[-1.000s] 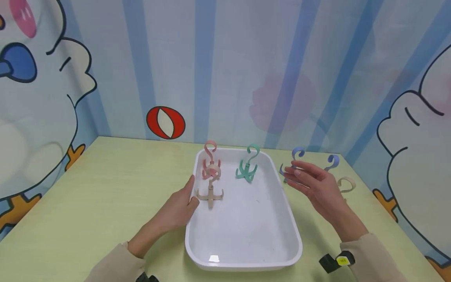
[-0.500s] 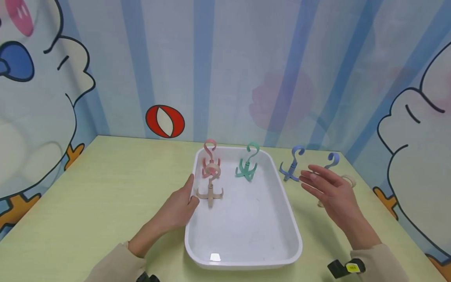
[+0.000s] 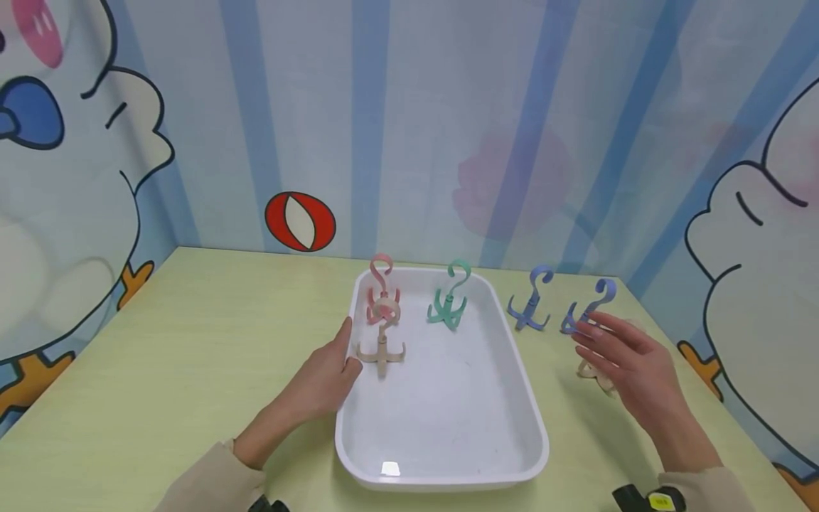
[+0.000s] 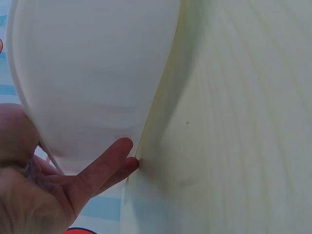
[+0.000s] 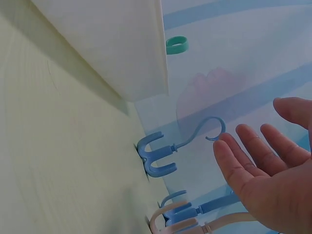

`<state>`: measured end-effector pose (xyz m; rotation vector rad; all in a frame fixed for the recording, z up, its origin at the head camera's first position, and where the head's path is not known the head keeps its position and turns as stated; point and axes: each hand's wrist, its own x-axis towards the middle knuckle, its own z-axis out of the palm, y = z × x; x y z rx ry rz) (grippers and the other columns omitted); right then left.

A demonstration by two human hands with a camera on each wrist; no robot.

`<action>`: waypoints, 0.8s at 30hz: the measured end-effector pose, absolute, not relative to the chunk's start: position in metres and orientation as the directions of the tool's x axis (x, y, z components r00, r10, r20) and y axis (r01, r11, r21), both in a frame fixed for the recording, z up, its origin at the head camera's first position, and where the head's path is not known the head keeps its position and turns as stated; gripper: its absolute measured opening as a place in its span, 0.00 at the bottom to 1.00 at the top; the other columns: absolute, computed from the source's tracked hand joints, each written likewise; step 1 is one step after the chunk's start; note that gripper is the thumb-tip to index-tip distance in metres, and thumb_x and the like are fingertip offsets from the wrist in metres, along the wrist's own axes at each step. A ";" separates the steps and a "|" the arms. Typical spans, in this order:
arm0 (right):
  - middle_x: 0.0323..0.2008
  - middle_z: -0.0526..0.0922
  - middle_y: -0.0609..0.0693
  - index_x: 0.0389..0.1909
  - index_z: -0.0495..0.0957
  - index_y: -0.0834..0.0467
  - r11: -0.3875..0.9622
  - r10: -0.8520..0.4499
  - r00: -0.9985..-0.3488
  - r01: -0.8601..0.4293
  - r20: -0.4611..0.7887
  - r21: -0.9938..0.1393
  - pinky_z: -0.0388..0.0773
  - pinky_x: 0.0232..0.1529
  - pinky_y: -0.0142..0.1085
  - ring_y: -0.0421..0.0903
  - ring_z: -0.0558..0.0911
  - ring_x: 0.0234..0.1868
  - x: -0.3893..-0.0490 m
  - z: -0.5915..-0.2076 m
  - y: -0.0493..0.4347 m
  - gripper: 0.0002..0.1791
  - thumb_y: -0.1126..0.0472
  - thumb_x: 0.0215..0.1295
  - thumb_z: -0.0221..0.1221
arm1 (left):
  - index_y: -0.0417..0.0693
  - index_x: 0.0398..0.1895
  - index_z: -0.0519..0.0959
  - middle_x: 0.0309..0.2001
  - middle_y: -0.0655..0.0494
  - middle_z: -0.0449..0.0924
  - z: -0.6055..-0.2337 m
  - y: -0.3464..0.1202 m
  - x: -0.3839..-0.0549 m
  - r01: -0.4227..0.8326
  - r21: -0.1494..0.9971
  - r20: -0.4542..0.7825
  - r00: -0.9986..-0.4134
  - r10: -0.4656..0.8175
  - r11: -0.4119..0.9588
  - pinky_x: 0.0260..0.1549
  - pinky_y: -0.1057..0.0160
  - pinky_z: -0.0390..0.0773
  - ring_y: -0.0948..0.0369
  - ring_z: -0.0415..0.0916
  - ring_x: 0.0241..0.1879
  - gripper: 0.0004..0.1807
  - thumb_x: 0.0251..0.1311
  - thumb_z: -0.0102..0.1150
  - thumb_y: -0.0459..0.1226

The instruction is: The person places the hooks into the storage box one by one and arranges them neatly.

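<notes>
My left hand (image 3: pixel 323 373) grips the left rim of the white tray (image 3: pixel 441 478), fingers against its outer wall in the left wrist view. Inside the tray stand a pink hook (image 3: pixel 382 274), a green hook (image 3: pixel 450 302) and a beige hook (image 3: pixel 382 352); each has a curled top and splayed prongs. Right of the tray, my right hand (image 3: pixel 640 370) hovers with its fingers extended, holding nothing. It overlaps a second beige hook (image 3: pixel 591 371), mostly hidden behind it. Its fingertips are nearest to a blue hook (image 3: pixel 604 290). Another blue hook (image 3: pixel 530 302) stands closer to the tray.
The pale yellow-green table (image 3: pixel 192 341) extends left of the tray. A striped blue backdrop (image 3: pixel 416 142) with cartoon figures rises behind the table and along both sides. The tray's right wall (image 5: pixel 122 39) stands beside the loose hooks.
My right hand has moved right and toward me, uncovering the nearer-to-tray blue hook and then much of the other one. The left hand and tray have stayed in place.
</notes>
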<state>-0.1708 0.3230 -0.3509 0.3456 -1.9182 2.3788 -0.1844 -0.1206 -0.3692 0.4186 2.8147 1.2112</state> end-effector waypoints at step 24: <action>0.47 0.92 0.45 0.49 0.90 0.49 -0.221 0.037 -0.995 -0.099 0.094 -0.970 0.87 0.49 0.33 0.41 0.91 0.49 -0.160 -0.354 0.348 0.17 0.71 0.77 0.56 | 0.30 0.84 0.44 0.76 0.28 0.64 -0.368 -0.121 -0.184 0.232 0.719 0.068 -0.962 0.266 0.655 0.27 0.63 0.79 0.52 0.82 0.39 0.40 0.73 0.43 0.33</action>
